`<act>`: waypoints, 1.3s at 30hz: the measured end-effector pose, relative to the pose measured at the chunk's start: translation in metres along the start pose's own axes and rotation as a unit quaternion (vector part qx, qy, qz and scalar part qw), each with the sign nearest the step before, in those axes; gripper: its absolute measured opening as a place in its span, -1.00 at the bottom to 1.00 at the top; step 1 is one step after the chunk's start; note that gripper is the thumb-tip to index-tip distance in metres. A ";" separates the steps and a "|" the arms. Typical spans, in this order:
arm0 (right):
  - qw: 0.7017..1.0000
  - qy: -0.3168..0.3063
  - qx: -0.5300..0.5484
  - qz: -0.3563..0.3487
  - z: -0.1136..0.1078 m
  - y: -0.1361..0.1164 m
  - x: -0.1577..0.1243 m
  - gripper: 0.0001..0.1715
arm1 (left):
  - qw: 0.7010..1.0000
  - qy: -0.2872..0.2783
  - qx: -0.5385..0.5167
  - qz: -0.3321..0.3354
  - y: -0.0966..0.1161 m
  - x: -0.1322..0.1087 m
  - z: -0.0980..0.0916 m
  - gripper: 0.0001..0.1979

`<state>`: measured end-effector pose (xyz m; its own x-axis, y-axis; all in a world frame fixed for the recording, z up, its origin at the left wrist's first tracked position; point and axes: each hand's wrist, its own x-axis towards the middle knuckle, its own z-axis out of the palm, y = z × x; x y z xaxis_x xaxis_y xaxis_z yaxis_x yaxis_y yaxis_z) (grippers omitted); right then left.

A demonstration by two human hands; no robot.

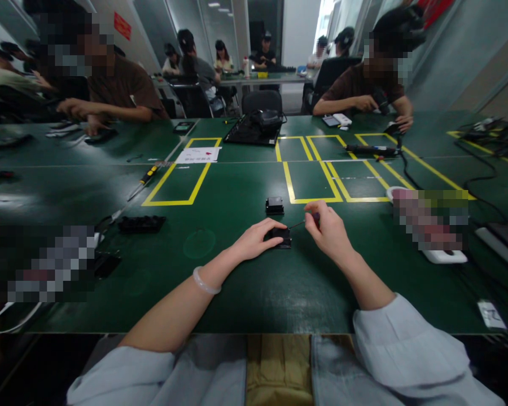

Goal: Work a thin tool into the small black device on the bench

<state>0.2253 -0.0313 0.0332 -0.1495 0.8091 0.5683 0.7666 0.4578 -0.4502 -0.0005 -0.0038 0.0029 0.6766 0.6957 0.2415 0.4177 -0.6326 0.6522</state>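
On the green table, my left hand (260, 239) is closed around a small black block-like part (284, 241), its fingers over the top. My right hand (330, 228) pinches the dark handle of a thin screwdriver (316, 217). The screwdriver's shaft points left, and its tip meets the far right side of the black part, where details are too small to make out. Just beyond my left hand, apart from it, stands a second small black part (275, 205) with flanges at its base.
A yellow-handled screwdriver (149, 175) and a black strip-shaped part (141, 224) lie to the left. White-cased devices with blurred screens flank me, the right one (446, 256) beside cables. Yellow tape (315, 200) marks the table (237, 304). Two people sit opposite, near a black laptop-like object (248, 135).
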 end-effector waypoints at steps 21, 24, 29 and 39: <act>1.000 -0.007 0.011 0.004 -0.001 -0.002 0.001 -0.83 | 1.000 -0.003 -0.003 -0.003 0.001 0.000 -0.001 -0.67; 1.000 -0.014 0.014 0.009 -0.004 -0.004 0.001 -0.86 | 1.000 -0.005 -0.004 -0.005 0.002 0.000 -0.001 -0.66; 1.000 -0.025 0.009 0.011 -0.004 -0.001 0.000 -0.78 | 1.000 -0.006 -0.005 0.000 0.001 0.000 -0.001 -0.67; 1.000 -0.002 0.005 -0.001 0.000 0.000 0.000 -0.85 | 1.000 -0.006 -0.003 0.002 0.000 0.001 0.000 -0.67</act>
<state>0.2257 -0.0308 0.0332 -0.1542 0.8098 0.5661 0.7597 0.4635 -0.4560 -0.0001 -0.0034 0.0034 0.6847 0.6897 0.2354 0.4119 -0.6327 0.6557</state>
